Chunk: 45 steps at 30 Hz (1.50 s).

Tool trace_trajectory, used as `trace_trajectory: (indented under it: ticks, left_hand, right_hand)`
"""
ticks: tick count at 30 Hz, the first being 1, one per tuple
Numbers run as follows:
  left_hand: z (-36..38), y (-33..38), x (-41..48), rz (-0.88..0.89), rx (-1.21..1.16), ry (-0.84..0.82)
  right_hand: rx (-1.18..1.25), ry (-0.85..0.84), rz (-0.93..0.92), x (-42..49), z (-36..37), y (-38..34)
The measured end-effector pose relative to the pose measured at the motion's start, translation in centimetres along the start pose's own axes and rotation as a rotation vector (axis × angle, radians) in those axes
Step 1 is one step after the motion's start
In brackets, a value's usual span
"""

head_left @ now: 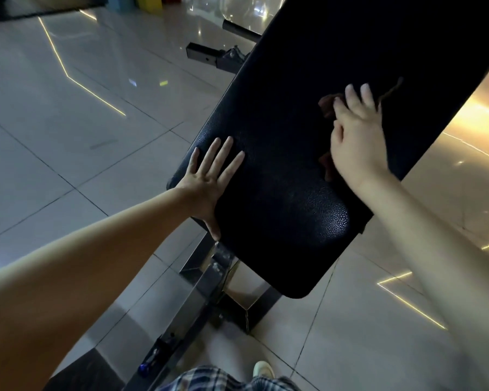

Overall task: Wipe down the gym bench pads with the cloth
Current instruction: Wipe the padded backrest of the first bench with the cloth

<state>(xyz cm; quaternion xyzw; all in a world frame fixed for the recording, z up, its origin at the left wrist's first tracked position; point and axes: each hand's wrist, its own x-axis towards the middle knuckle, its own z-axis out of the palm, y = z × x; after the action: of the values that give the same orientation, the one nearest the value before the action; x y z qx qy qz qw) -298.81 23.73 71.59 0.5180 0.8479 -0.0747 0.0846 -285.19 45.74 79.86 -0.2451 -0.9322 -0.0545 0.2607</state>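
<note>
A black textured gym bench pad [288, 170] runs diagonally from the lower middle to the upper right. My left hand [209, 179] lies flat on the pad's left edge, fingers straight and spread. My right hand [356, 136] presses a dark brown cloth [326, 107] against the pad's right half. Most of the cloth is hidden under the hand; bits stick out at the fingertips and below the palm, and a thin strand trails off past the fingers.
The bench's dark metal frame [203, 289] and foot bars stand on a glossy tiled floor [68, 136]. More frame parts [209, 56] show beyond the pad. My plaid clothing and one light shoe [261, 371] are at the bottom edge.
</note>
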Motion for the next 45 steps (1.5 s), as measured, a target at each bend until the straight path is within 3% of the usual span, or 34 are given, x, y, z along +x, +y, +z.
trace_trajectory:
  ticks: [3,10,14,18,21,26,31,39,45]
  left_hand:
    - [-0.1,-0.1,0.1,0.004,-0.017,0.008]
    - [0.7,0.0,0.0,-0.012,-0.014,0.108]
    - [0.7,0.0,0.1,-0.017,-0.020,0.103]
    - [0.4,0.2,0.0,-0.038,0.011,0.059]
    - [-0.3,0.2,-0.1,-0.019,0.002,-0.002]
    - [-0.5,0.4,-0.3,-0.017,0.003,-0.018]
    - [-0.5,0.3,-0.1,-0.013,-0.002,-0.037]
    - [-0.1,0.3,-0.2,-0.031,-0.001,-0.017]
    - [-0.2,0.4,-0.2,-0.038,0.011,-0.025]
  right_hand:
    - [0.035,0.010,0.039,-2.3,2.1,-3.2]
    - [0.153,-0.203,-0.287,-14.3,6.1,-11.5]
    - [0.113,-0.310,-0.467,-16.9,5.8,-11.1]
    - [0.046,-0.317,-0.568,-13.0,4.5,-7.4]
    - [-0.045,-0.204,-0.441,-7.2,2.4,-3.0]
    - [-0.019,-0.041,-0.024,-0.7,-1.2,3.0]
    - [0.020,0.044,0.113,-3.2,0.4,-0.9]
    - [0.066,-0.174,-0.246,-16.8,4.8,-8.9]
    - [-0.020,-0.246,-0.445,-14.1,3.4,-4.8]
